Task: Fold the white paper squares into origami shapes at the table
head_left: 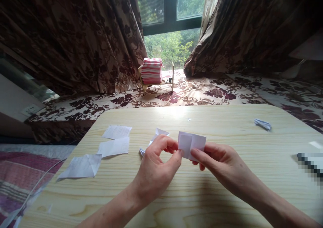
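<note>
A small folded white paper (pixel 192 144) with a crease down its middle is held up above the table, between both hands. My left hand (pixel 161 164) pinches its left edge and lower left corner between thumb and fingers. On the other side, my right hand (pixel 219 159) grips the paper's right part, thumb in front and fingers behind. Just behind my left hand lies another piece of folded paper (pixel 161 132), partly hidden by that hand. Three paper pieces rest at the left: one at the back (pixel 117 132), one in the middle (pixel 114 147) and a creased one (pixel 83 166) nearest me.
The wooden table (pixel 191 207) bears a folded paper piece (pixel 262 124) at the back right and a pixelated dark-edged object (pixel 311 165) at the right edge. Beyond it, a small rack (pixel 173 78) holds striped pink cloths (pixel 151 71) on the floral-covered sill. A cable (pixel 42 181) runs at the left.
</note>
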{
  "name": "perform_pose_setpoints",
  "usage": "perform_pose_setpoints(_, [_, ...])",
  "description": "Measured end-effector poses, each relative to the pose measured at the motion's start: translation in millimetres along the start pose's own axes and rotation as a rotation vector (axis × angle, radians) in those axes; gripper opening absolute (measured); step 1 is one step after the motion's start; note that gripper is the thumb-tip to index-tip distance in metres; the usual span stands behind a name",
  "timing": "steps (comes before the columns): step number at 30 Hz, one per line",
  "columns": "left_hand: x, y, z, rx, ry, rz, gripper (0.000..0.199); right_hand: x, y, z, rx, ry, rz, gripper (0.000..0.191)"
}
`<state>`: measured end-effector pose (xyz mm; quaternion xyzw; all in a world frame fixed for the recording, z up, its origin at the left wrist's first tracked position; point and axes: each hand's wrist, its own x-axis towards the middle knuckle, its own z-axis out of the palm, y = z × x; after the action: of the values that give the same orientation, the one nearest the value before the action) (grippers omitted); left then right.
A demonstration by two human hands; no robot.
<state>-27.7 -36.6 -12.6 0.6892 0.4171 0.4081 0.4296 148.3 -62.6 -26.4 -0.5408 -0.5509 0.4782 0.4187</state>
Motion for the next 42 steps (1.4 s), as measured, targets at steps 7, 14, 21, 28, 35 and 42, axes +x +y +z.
perform_pose_setpoints(7, [13.8,1.6,-19.8,-0.394,0.234,-0.205,0.009,3.2,-3.8,-3.4,0.009,0.033,0.056,0.038])
perform_pose_setpoints(14, [20.2,0.4,-25.1,-0.443,0.268,-0.249,0.015,1.4,-4.6,-11.9,-0.120,-0.172,0.061,0.038])
perform_pose_setpoints(21, [13.1,2.5,-27.0,-0.100,0.035,-0.105,0.007,6.2,-8.8,-25.7,-0.144,0.095,-0.106,0.035])
perform_pose_setpoints(28, [10.4,3.7,-19.8,-0.201,-0.191,-0.114,0.009,-0.9,-6.2,-3.4,0.013,-0.040,-0.181,0.017])
perform_pose_setpoints(35, [6.8,-0.2,-8.9,-0.369,-0.293,-0.338,0.024,6.1,-3.7,-5.0,0.343,0.101,-0.016,0.024])
perform_pose_setpoints(42, [2.1,-1.6,-0.7,-0.382,-0.351,-0.377,0.027,8.6,3.1,-10.3,0.370,0.188,0.007,0.026])
